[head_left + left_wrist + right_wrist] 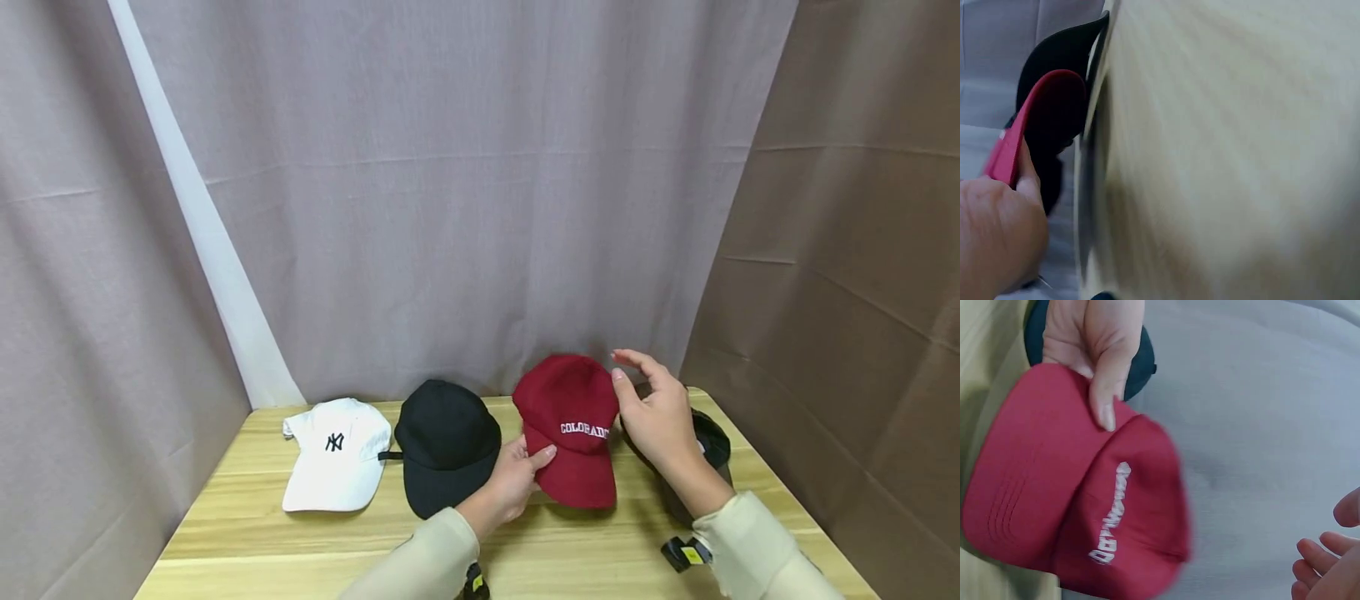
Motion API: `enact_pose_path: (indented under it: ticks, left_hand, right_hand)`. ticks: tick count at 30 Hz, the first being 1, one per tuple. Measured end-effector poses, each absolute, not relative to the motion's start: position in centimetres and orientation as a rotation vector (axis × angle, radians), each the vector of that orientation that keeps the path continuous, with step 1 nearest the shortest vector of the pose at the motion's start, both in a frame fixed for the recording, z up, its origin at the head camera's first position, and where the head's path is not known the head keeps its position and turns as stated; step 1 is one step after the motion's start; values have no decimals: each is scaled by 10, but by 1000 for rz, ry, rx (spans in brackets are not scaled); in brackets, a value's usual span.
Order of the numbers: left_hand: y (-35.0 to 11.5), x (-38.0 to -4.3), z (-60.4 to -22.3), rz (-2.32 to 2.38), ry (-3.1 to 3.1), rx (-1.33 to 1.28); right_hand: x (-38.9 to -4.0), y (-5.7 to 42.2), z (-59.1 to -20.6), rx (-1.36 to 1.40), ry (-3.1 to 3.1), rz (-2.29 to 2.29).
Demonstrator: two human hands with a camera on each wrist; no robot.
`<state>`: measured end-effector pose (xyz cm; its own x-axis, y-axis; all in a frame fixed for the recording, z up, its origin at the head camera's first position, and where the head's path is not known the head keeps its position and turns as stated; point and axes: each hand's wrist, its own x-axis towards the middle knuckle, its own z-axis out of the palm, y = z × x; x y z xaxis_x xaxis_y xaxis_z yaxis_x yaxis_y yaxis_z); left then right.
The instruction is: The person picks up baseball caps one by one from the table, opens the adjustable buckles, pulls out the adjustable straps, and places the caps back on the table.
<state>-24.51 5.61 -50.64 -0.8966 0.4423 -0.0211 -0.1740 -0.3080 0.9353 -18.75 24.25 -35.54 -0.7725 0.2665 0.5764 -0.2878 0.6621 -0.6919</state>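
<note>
A red baseball cap with white "COLORADO" lettering is held above the table by my left hand. The thumb lies on top of the brim and the fingers are beneath it, as the right wrist view also shows on the cap. My right hand is raised beside the crown, apart from it in the right wrist view, fingers loosely bent and holding nothing. Behind that hand, a dark cap is partly hidden. The left wrist view shows the red brim edge-on in my grip.
On the wooden table, a white cap with a dark emblem sits at the left. Next to it is a black cap, its strap reaching toward the white one. Grey curtain hangs behind, brown curtain at the right.
</note>
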Motion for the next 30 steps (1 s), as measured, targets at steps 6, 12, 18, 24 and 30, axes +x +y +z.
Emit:
enact_pose_path:
  ticks: [6,12,18,24,30]
  left_hand:
    - [64,-243,-520,2251,1526,176]
    - [51,-237,-513,1906,1724,137]
    - [29,-229,-492,1443,2078,257]
    - [19,-224,-477,1240,2431,416]
    - [-1,-227,-466,1361,2558,539]
  right_hand:
    - [-187,246,-360,30,-2232,1065]
    - [-187,242,-365,11,-2269,1072]
    - [-189,237,-368,44,-2297,1122]
    - [-188,241,-370,18,-2304,1078]
    - [-190,250,-374,-12,-2320,1046]
